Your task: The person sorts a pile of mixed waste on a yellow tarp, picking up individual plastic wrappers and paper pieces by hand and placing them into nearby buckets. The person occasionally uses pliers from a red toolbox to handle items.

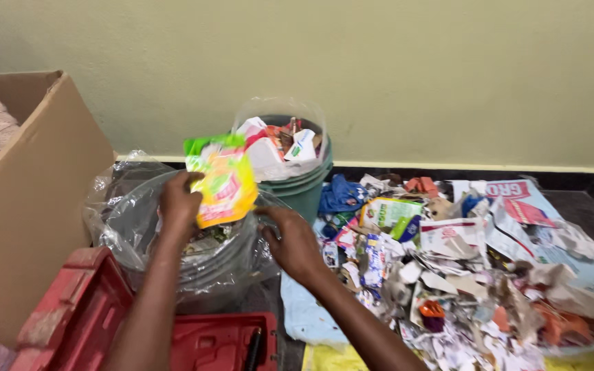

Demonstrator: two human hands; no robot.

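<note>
Left hand: your left hand (179, 200) pinches the yellow and green pouch (223, 180) by its lower left edge, fingers closed on it.
Pouch: upright above the bin lined with a clear bag (128, 227), sticking up past your fingertips.
Right hand: your right hand (293, 242) rests on the bag's right rim, fingers curled over it, just below the pouch.
Nearby: green bucket (305, 189) behind, pile of paper scraps (462, 275) to the right.

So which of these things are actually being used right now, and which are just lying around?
In use: left hand holding a yellow-green pouch; right hand on the plastic-lined bin; the scrap pile.
Lying about: cardboard box, red tool case, green bucket.
</note>
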